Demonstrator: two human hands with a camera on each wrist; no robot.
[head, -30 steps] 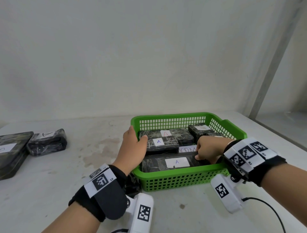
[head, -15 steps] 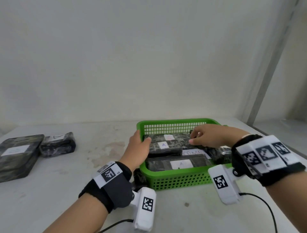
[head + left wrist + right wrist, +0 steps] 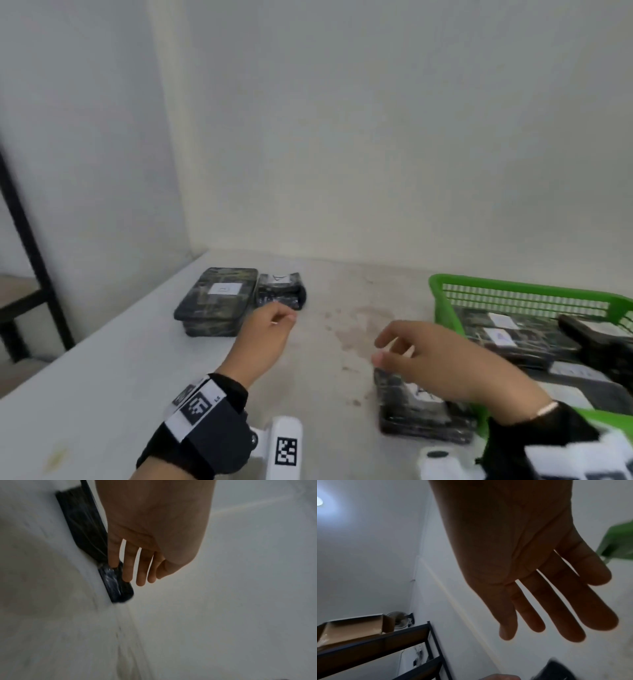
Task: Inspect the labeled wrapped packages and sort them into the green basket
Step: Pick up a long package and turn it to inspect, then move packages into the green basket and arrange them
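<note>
Step in hand: I judge it is the reach for the next package on the table, to read its label and then bring it to the green basket [image 3: 520,291]
Left hand: the left hand [image 3: 265,342] is in the air with relaxed, nearly straight fingers [image 3: 127,568] and holds nothing; in the head view it seems slightly curled, in the left wrist view the fingers are spread
Nearest target: the small wrapped package [image 3: 281,291] lies just beyond the fingertips of the left hand, its label facing up
Second target: the large flat package [image 3: 217,301] lies beside the small one, on the outer side of the left hand, and touches it or almost
Right hand: the right hand [image 3: 445,363] is spread and empty, fingers [image 3: 565,615] straight, above the third package [image 3: 421,411]
Third package: it lies under the right palm, against the outer wall of the basket, not inside
Basket: it is on the far side of the right hand and already holds several labeled packages
Advice for grip: take the small package by its 2 long sides, thumb on one side, so the label stays uncovered for reading
Caution: the wrap looks glossy and may slip; lift straight up so the large neighbour is not dragged
Not sure: the letters on the labels are too blurred to read
</note>
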